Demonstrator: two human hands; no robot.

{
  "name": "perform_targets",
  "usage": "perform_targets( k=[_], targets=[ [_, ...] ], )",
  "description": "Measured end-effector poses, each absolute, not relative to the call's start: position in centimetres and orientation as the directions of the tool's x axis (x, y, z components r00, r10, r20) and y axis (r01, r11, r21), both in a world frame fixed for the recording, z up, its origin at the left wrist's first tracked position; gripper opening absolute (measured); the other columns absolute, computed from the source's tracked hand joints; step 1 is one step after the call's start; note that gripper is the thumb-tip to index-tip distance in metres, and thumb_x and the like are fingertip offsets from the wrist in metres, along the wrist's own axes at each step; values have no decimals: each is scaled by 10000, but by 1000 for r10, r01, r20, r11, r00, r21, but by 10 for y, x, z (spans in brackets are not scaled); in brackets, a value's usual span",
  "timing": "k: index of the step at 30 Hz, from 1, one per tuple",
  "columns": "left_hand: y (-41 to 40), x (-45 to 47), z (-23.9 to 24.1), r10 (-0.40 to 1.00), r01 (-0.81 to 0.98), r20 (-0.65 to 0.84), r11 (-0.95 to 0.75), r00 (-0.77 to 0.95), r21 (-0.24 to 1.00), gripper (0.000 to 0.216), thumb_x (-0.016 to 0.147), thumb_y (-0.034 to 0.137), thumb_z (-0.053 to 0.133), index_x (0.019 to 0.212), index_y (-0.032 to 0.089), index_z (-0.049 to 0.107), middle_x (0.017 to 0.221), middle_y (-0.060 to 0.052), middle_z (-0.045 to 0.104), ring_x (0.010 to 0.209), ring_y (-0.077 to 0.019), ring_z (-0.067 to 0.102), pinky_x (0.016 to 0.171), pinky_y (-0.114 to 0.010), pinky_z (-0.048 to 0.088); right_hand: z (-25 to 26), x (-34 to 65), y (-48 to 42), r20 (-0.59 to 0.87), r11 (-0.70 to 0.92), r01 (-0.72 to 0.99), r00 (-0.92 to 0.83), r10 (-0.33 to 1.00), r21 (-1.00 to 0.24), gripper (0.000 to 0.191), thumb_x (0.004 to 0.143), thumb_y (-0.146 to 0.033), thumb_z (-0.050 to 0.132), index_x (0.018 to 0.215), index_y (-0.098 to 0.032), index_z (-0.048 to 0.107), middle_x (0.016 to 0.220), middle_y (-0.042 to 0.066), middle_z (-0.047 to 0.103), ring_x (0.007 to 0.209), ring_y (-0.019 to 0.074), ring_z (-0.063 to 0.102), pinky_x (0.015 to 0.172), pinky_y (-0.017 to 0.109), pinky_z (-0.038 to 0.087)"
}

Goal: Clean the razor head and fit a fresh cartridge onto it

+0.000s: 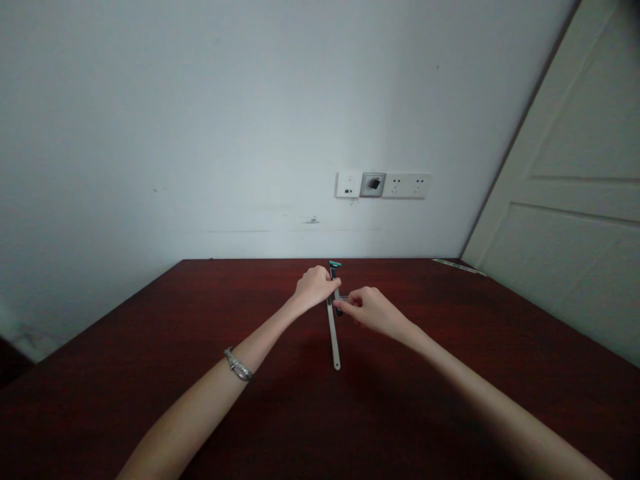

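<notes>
The left hand [315,285] grasps a razor [337,292] (slim, green-headed, dark-ended); the right hand [371,309] touches it, grip unclear.

Table [280,420]: dark wood look, faintly grained, smooth, dull sheen. Far wall [225,133]: matt paint, scuffed in places. Sockets [406,189], far: smooth plastic look; grey socket [365,185] more metallic-looking. Door [575,200], right: smooth painted panels, low sheen. Bracelet [238,365], left: shiny metal. Tool [335,265], centre: green plastic-looking head. Stick [333,338]: smooth, matt; plastic or metal, cannot tell.
</notes>
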State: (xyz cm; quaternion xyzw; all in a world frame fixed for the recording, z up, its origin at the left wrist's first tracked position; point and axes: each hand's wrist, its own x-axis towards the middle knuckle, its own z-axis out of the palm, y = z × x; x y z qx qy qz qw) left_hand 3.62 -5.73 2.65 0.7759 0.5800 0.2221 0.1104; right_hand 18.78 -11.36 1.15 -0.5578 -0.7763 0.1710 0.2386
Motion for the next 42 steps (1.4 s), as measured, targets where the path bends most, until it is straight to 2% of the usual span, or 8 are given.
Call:
perform_targets(
  k=[4, 11, 16, 20, 23, 27, 32, 42],
  targets=[
    [-62, 52, 28, 939, 826, 236, -335, 251, 453, 324, 750, 413, 501, 570, 172, 621, 615, -63, 623, 651, -189, 597, 544, -248, 343, 12, 188, -113, 261, 271, 884, -179, 949, -381, 408, 815, -458, 497, 519, -183, 555, 546, 49, 602, 536, 147, 544, 498, 250, 284],
    [-63, 71, 29, 927, 817, 216, -373, 307, 440, 335, 760, 437, 504, 580, 177, 616, 682, -79, 654, 718, -226, 623, 573, -266, 382, 6, 201, -108, 271, 249, 902, -156, 950, -353, 313, 797, -326, 501, 521, -181, 524, 556, 50, 601, 551, 147, 559, 506, 245, 280],
    [-65, 71, 36, 914, 797, 133, -399, 383, 452, 492, 790, 567, 436, 595, 159, 629, 691, -87, 664, 684, -203, 616, 582, -263, 404, 4, 236, -102, 262, 221, 904, -128, 956, -365, 359, 808, -343, 485, 495, -175, 535, 521, 43, 585, 523, 138, 536, 511, 241, 292],
    [-57, 57, 37, 898, 803, 26, -406, 440, 437, 412, 787, 463, 478, 601, 141, 656, 623, -66, 649, 581, -146, 578, 555, -233, 405, -8, 285, -92, 199, 120, 932, -53, 979, -341, 390, 818, -388, 454, 517, -166, 562, 545, 49, 590, 544, 144, 535, 533, 240, 315],
    [-45, 43, 29, 852, 805, -148, -397, 502, 441, 338, 768, 383, 499, 624, 125, 664, 543, -38, 607, 437, -98, 495, 468, -212, 383, -20, 315, -88, 101, 58, 949, -28, 994, -310, 409, 835, -416, 421, 559, -161, 581, 596, 48, 608, 577, 146, 556, 542, 238, 323],
    [-29, 25, 14, 832, 829, -266, -345, 487, 440, 311, 754, 356, 524, 629, 106, 660, 534, -33, 595, 375, -69, 425, 395, -197, 334, -32, 336, -87, 37, 12, 962, -2, 999, -274, 400, 828, -432, 440, 596, -156, 614, 642, 69, 634, 622, 171, 590, 552, 246, 340],
    [-21, 10, 4, 840, 860, -314, -299, 442, 413, 311, 754, 366, 538, 630, 108, 661, 552, -26, 605, 369, -52, 392, 377, -187, 293, -42, 342, -89, -27, -12, 977, 7, 1000, -213, 377, 825, -432, 462, 659, -153, 654, 746, 103, 665, 692, 200, 620, 576, 258, 356],
    [-39, 20, -7, 842, 870, -320, -299, 434, 393, 271, 720, 330, 547, 567, 121, 630, 548, -31, 612, 399, -67, 443, 426, -191, 353, -45, 344, -92, -69, -4, 989, -6, 998, -146, 423, 851, -501, 422, 728, -163, 646, 865, 127, 677, 809, 248, 639, 604, 283, 370]
  ],
)
